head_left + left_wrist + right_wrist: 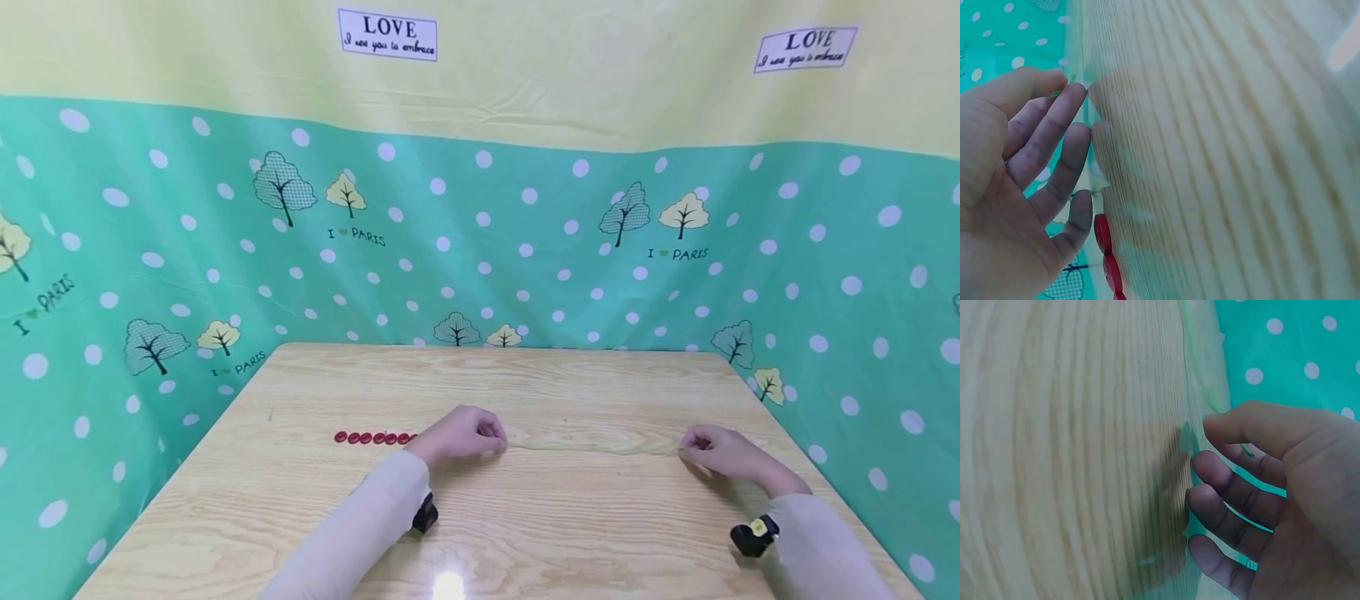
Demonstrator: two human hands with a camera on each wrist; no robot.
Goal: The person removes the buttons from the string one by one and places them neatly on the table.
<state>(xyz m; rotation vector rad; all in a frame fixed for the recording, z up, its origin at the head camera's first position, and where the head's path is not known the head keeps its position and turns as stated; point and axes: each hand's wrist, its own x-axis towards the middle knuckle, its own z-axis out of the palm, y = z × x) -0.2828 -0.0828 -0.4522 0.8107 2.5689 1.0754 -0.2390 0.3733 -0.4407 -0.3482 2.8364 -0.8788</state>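
Note:
A thin green string [592, 450] runs across the table between my two hands, close over the wood with a slight sag. My left hand [467, 433] pinches one end between thumb and forefinger, its other fingers loosely bent. At the opposite end my right hand [716, 454] pinches the string [1196, 362], and a short tail pokes out behind the thumb in the right wrist view. Several red buttons [366, 437] lie in a row left of my left hand, the last partly hidden behind that wrist. Two red buttons [1103, 234] show below the little finger in the left wrist view.
The light wooden table [525, 525] has a bright glare spot at its near edge. A green, dotted cloth [517, 242] hangs along the back and both sides. Each wrist wears a small black camera [752, 537].

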